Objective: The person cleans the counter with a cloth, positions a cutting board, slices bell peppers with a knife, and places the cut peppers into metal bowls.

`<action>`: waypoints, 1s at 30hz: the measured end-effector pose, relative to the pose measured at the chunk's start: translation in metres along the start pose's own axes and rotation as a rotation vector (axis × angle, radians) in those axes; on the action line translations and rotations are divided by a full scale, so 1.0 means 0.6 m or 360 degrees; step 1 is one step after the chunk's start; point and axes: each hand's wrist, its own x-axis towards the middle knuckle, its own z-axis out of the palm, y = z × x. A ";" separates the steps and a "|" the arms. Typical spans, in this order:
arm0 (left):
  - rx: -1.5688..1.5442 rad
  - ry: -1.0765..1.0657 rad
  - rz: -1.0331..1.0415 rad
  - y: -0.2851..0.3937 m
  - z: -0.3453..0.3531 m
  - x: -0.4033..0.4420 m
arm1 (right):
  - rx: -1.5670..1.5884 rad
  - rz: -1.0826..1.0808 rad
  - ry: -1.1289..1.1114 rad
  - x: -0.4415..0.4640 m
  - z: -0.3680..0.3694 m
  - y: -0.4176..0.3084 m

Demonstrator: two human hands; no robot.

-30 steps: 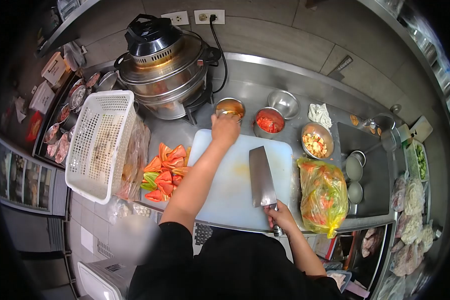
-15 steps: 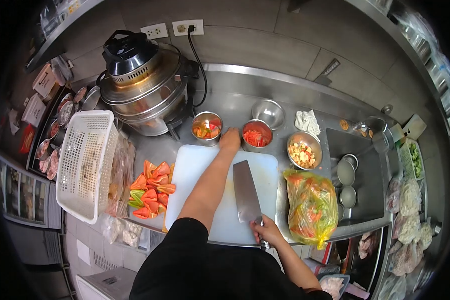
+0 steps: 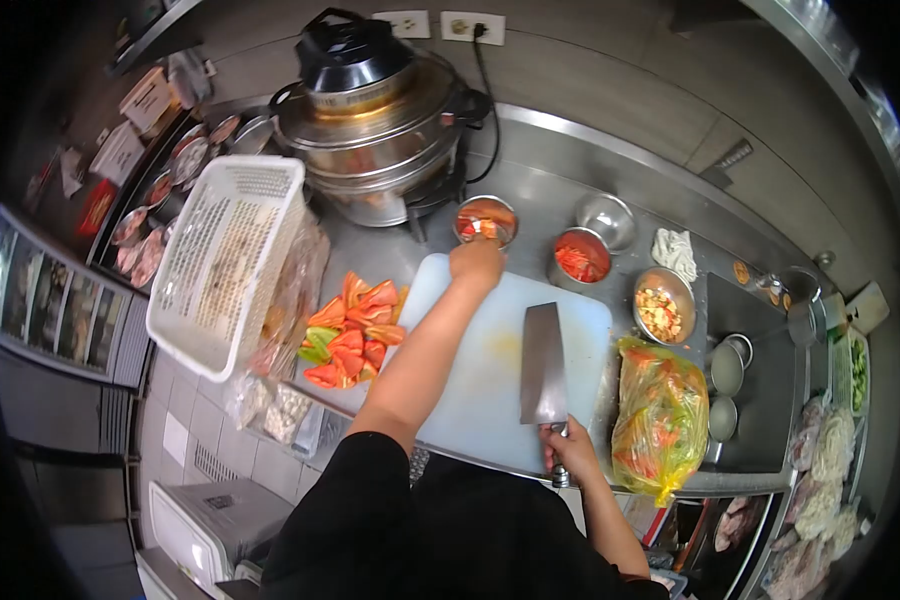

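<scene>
My left hand reaches over the back edge of the white cutting board to a small steel bowl of cut pepper pieces. Its fingers are curled down at the bowl's near rim, and what they pinch is hidden. By its handle, my right hand grips a broad cleaver, whose blade lies over the right half of the board. Red, orange and green pepper pieces are piled left of the board. A second steel bowl behind the board holds red strips.
A bowl of diced food and a knotted yellow bag of peppers stand right of the board, beside the sink. An empty-looking steel bowl and white cloth are behind. Left are a white basket and a large cooker.
My left hand has moved from between the two bowls to the left bowl's near rim. The view has turned, shifting the counter rightward. The cleaver stays in my right hand.
</scene>
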 end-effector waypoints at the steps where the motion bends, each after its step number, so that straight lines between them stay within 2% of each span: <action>1: -0.0052 0.0027 0.0011 -0.003 0.014 -0.003 | -0.0025 0.0005 0.0026 -0.001 0.002 -0.003; 3: -0.0108 0.0054 0.0008 -0.008 0.030 -0.026 | -0.0028 -0.0009 0.0016 -0.004 0.004 -0.002; 5: -0.0536 0.0538 0.0315 -0.016 0.018 -0.080 | -0.0046 -0.0013 0.0047 -0.002 0.005 -0.002; 8: -0.0801 0.0569 0.0406 -0.064 -0.024 -0.132 | -0.0028 -0.0044 0.0060 -0.003 0.011 0.002; 10: -0.0883 0.0554 0.0341 -0.142 -0.056 -0.151 | -0.0016 -0.0061 0.0079 -0.005 0.013 -0.001; 13: -0.0814 0.0425 0.0048 -0.296 -0.085 -0.138 | -0.0082 -0.0080 0.0100 -0.007 0.016 -0.004; 15: -0.0819 0.0436 0.0008 -0.379 -0.076 -0.118 | -0.0066 -0.0095 0.0097 -0.009 0.018 -0.003; 16: -0.0648 0.0336 -0.0008 -0.399 -0.082 -0.114 | -0.0061 -0.0100 0.0091 -0.008 0.018 -0.004; 18: -0.0483 0.0244 -0.0010 -0.399 -0.067 -0.101 | -0.0071 -0.0097 0.0105 -0.006 0.014 0.000; 20: -0.0239 0.0238 0.0326 -0.383 -0.035 -0.088 | -0.0090 -0.0086 0.0112 -0.004 0.013 0.002; 21: -0.0240 0.0247 0.0336 -0.383 -0.025 -0.076 | -0.0081 -0.0103 0.0090 -0.004 0.013 0.002; 23: 0.0062 -0.0016 0.0402 -0.376 -0.008 -0.053 | -0.0064 -0.0122 0.0083 -0.009 0.013 0.002; 26: -0.0184 0.0075 0.0326 -0.387 -0.007 -0.033 | -0.0071 -0.0109 0.0084 -0.012 0.014 -0.005; 30: -0.0537 -0.0001 0.0327 -0.370 -0.061 -0.066 | -0.0076 -0.0134 0.0061 -0.015 0.016 -0.005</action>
